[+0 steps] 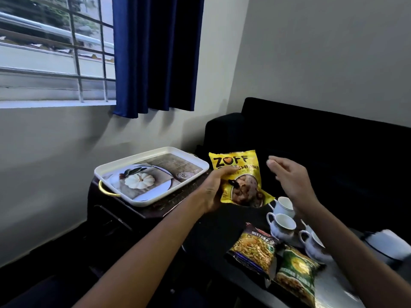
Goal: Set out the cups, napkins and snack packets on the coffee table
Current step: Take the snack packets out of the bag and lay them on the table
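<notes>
A black upholstered sofa fills the right background; before it stands a dark glossy table; on a dark side stand rests a white rectangular tray with a pumpkin print; the left hand grips a yellow ZOFF snack packet above the table; the right hand hovers near it, fingers loose, holding nothing; two more snack packets lie beside three white ceramic cups.
</notes>
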`<action>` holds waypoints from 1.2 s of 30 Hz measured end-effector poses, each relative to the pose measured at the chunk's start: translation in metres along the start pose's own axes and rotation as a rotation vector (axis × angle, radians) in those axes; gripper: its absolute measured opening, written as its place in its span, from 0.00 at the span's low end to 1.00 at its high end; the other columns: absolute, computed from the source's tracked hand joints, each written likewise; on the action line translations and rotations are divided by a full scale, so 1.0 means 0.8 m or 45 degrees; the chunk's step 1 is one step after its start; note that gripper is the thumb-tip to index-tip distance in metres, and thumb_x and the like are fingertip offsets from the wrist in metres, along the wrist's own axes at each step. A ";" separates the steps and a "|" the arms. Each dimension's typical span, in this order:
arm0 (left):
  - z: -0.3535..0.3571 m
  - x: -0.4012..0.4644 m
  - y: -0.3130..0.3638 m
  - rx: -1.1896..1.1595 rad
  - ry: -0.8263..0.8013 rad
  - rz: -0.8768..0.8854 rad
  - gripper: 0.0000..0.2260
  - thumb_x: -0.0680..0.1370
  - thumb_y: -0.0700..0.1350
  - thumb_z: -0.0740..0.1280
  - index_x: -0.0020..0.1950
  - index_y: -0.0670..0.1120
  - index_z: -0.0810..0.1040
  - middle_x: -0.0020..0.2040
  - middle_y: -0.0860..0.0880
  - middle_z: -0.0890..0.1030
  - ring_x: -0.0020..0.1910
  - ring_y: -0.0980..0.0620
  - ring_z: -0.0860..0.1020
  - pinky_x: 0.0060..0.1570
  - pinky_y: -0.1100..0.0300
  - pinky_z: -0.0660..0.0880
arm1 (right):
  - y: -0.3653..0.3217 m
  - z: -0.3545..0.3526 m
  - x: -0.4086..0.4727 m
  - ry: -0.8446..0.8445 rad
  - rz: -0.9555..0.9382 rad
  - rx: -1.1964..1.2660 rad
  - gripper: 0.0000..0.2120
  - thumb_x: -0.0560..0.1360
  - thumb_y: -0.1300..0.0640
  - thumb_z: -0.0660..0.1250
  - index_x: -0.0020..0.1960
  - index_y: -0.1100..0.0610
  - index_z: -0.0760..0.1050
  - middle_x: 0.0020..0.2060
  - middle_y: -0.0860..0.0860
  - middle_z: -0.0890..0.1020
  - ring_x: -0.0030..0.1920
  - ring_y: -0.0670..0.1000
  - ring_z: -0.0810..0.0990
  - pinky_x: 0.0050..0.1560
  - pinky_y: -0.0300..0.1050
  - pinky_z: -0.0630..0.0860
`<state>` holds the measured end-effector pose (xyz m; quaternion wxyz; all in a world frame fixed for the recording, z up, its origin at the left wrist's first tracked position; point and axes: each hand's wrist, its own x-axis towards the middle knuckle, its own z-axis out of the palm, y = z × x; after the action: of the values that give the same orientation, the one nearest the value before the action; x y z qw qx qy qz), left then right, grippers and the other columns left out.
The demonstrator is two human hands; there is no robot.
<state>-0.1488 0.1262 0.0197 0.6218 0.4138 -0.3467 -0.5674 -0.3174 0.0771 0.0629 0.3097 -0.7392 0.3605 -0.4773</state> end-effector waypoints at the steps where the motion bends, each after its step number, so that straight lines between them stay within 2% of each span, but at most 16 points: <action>1: 0.000 -0.002 -0.002 0.037 -0.036 -0.006 0.19 0.73 0.48 0.68 0.60 0.41 0.76 0.56 0.38 0.81 0.55 0.37 0.79 0.64 0.41 0.71 | 0.002 -0.001 0.002 -0.049 0.073 0.075 0.16 0.77 0.54 0.64 0.62 0.59 0.75 0.50 0.46 0.81 0.49 0.41 0.77 0.49 0.35 0.72; 3: 0.001 -0.005 -0.002 0.107 -0.110 -0.028 0.21 0.69 0.50 0.69 0.58 0.42 0.78 0.52 0.41 0.83 0.50 0.40 0.81 0.58 0.44 0.74 | 0.009 -0.001 0.005 -0.164 0.208 0.192 0.14 0.76 0.50 0.65 0.58 0.57 0.78 0.48 0.49 0.83 0.49 0.47 0.80 0.48 0.41 0.75; 6: 0.002 -0.009 -0.003 0.208 -0.170 -0.080 0.18 0.67 0.52 0.68 0.53 0.45 0.80 0.49 0.42 0.83 0.48 0.41 0.81 0.57 0.46 0.75 | 0.013 0.002 0.002 -0.239 0.335 0.339 0.10 0.73 0.49 0.68 0.48 0.54 0.81 0.41 0.50 0.86 0.41 0.50 0.84 0.39 0.43 0.78; 9: 0.005 -0.010 -0.003 0.295 -0.217 -0.083 0.16 0.68 0.54 0.68 0.52 0.48 0.80 0.49 0.44 0.83 0.48 0.42 0.81 0.51 0.50 0.77 | 0.016 0.005 -0.002 -0.129 0.326 0.424 0.04 0.72 0.54 0.70 0.43 0.55 0.81 0.35 0.50 0.86 0.36 0.49 0.84 0.32 0.41 0.79; 11: 0.007 -0.012 -0.001 0.310 -0.243 -0.062 0.17 0.68 0.55 0.68 0.54 0.49 0.78 0.50 0.45 0.83 0.49 0.44 0.81 0.49 0.51 0.77 | 0.017 0.006 -0.003 -0.032 0.282 0.440 0.03 0.72 0.56 0.70 0.41 0.55 0.80 0.34 0.49 0.85 0.34 0.47 0.84 0.29 0.39 0.78; 13: 0.006 -0.010 -0.001 0.326 -0.236 -0.023 0.20 0.70 0.55 0.68 0.58 0.47 0.76 0.51 0.46 0.82 0.49 0.44 0.81 0.46 0.52 0.79 | 0.016 0.006 -0.002 0.045 0.240 0.442 0.03 0.72 0.57 0.70 0.40 0.55 0.78 0.34 0.49 0.83 0.31 0.44 0.83 0.27 0.36 0.77; 15: 0.006 -0.007 -0.002 0.314 -0.199 0.013 0.18 0.73 0.53 0.70 0.58 0.44 0.76 0.53 0.43 0.82 0.49 0.43 0.81 0.49 0.48 0.79 | 0.016 0.007 -0.002 0.091 0.224 0.436 0.05 0.73 0.56 0.70 0.39 0.55 0.77 0.34 0.49 0.83 0.29 0.43 0.82 0.26 0.36 0.76; 19: 0.002 -0.001 -0.004 0.260 -0.071 0.049 0.09 0.73 0.50 0.72 0.48 0.46 0.79 0.50 0.42 0.83 0.46 0.42 0.82 0.53 0.43 0.77 | 0.016 0.007 -0.003 0.045 0.236 0.465 0.04 0.71 0.53 0.71 0.42 0.54 0.78 0.35 0.49 0.84 0.34 0.46 0.84 0.30 0.39 0.79; 23: -0.001 0.002 -0.009 0.218 -0.052 0.085 0.04 0.73 0.48 0.72 0.42 0.49 0.83 0.47 0.44 0.84 0.44 0.44 0.83 0.52 0.45 0.78 | 0.018 0.005 -0.008 -0.178 0.311 0.533 0.20 0.64 0.45 0.72 0.51 0.55 0.78 0.43 0.51 0.86 0.42 0.52 0.85 0.39 0.47 0.82; 25: 0.000 0.002 -0.010 0.233 -0.054 0.104 0.04 0.73 0.49 0.72 0.40 0.50 0.83 0.46 0.45 0.84 0.42 0.46 0.83 0.49 0.48 0.79 | 0.020 0.006 -0.013 -0.253 0.334 0.478 0.24 0.62 0.45 0.74 0.54 0.55 0.77 0.45 0.51 0.86 0.43 0.52 0.86 0.38 0.46 0.81; 27: 0.000 0.000 -0.009 0.278 -0.077 0.102 0.06 0.73 0.51 0.71 0.44 0.50 0.82 0.47 0.45 0.84 0.44 0.46 0.83 0.48 0.49 0.79 | 0.023 0.008 -0.018 -0.176 0.334 0.474 0.24 0.60 0.49 0.75 0.53 0.56 0.77 0.44 0.52 0.86 0.42 0.52 0.86 0.34 0.44 0.80; 29: -0.001 -0.001 -0.007 0.346 -0.119 0.092 0.13 0.73 0.53 0.71 0.53 0.47 0.80 0.50 0.46 0.83 0.51 0.44 0.82 0.48 0.49 0.80 | 0.025 0.008 -0.018 -0.039 0.336 0.543 0.23 0.60 0.52 0.76 0.52 0.59 0.77 0.42 0.53 0.85 0.39 0.53 0.86 0.32 0.43 0.80; 31: -0.005 -0.001 -0.009 0.449 -0.130 0.079 0.17 0.74 0.53 0.70 0.60 0.47 0.79 0.51 0.49 0.82 0.52 0.49 0.80 0.49 0.54 0.80 | 0.025 0.007 -0.016 0.088 0.337 0.587 0.21 0.64 0.55 0.75 0.54 0.60 0.76 0.44 0.54 0.84 0.40 0.54 0.85 0.34 0.46 0.80; 34: -0.012 0.000 -0.016 0.560 -0.128 0.113 0.11 0.75 0.51 0.69 0.54 0.47 0.82 0.45 0.52 0.83 0.43 0.60 0.82 0.48 0.61 0.79 | 0.026 0.004 -0.014 0.173 0.338 0.626 0.15 0.67 0.58 0.74 0.51 0.58 0.75 0.44 0.53 0.82 0.43 0.54 0.83 0.43 0.53 0.80; 36: -0.011 0.001 -0.018 0.556 -0.132 0.134 0.07 0.76 0.50 0.68 0.48 0.48 0.82 0.41 0.54 0.84 0.38 0.62 0.82 0.45 0.64 0.79 | 0.026 0.003 -0.015 0.214 0.351 0.656 0.10 0.69 0.59 0.73 0.47 0.55 0.74 0.43 0.52 0.82 0.43 0.53 0.83 0.43 0.53 0.80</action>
<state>-0.1469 0.1261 0.0030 0.5276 0.4903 -0.5139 -0.4660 -0.3235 0.0758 0.0398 0.5180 -0.5380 0.3489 -0.5660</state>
